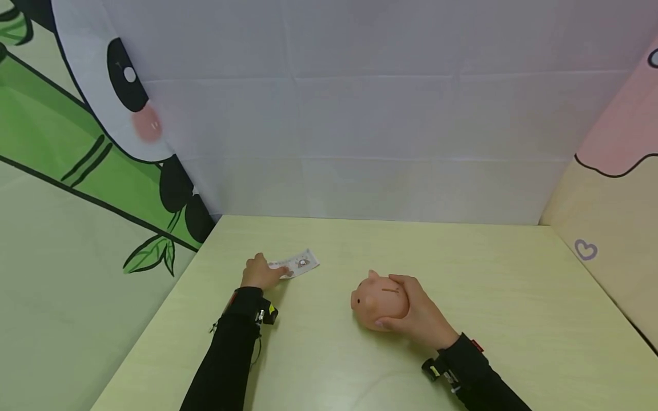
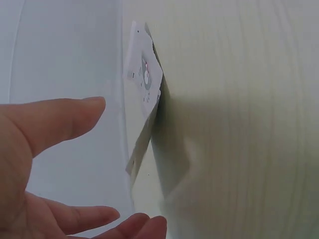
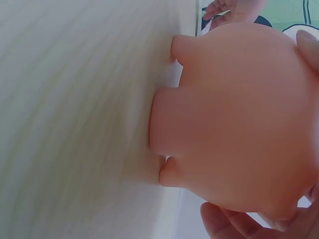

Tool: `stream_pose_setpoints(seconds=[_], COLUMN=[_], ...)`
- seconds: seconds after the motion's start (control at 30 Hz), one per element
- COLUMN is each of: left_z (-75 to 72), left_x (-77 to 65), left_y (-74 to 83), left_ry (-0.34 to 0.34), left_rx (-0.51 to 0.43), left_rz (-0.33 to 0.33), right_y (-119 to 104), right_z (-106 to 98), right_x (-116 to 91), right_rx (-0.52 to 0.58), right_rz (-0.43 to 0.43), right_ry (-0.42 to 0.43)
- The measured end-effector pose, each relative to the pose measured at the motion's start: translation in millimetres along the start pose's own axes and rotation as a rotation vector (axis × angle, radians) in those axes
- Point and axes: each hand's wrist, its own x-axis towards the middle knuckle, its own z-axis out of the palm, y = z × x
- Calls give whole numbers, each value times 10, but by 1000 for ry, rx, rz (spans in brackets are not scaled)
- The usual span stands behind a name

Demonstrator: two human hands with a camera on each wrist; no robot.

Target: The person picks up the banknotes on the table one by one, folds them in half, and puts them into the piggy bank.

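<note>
The pink piggy bank (image 1: pixel 374 305) stands on the table with its snout to the left and a coin slot along its back. My right hand (image 1: pixel 425 315) grips it from the right, thumb on the near side and fingers over the far side. In the right wrist view its feet meet the tabletop. My left hand (image 1: pixel 261 274) is at the left end of a white paper note (image 1: pixel 304 262) with a small cartoon print. Seen from the left wrist, the note (image 2: pixel 145 74) is creased and partly raised, and the thumb (image 2: pixel 75 117) and fingers are spread apart beside it.
A pale wood-grain table (image 1: pixel 329 371) carries both things. Behind it hangs a creased whitish cloth (image 1: pixel 370 125); a green panel with a cartoon print (image 1: pixel 56 114) is at the left, a pink and cream one (image 1: pixel 617 228) at the right.
</note>
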Motion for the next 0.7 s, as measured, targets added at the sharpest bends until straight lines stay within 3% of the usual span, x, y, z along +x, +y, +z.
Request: stream_pose_setpoints(seconds=[0.2,0.4,0.7], left_z=[14,52,81], left_x=[76,136,224], left_y=[-26,-70,-135], left_ry=[-34,-45,-39], left_rx=[2,43,20], left_rz=[-35,-22,-25], right_y=[8,8,14], right_z=[-1,-3,-7], right_x=[8,11,11], right_rx=[9,10,5], right_rz=[4,12,7], right_ry=[3,3,5])
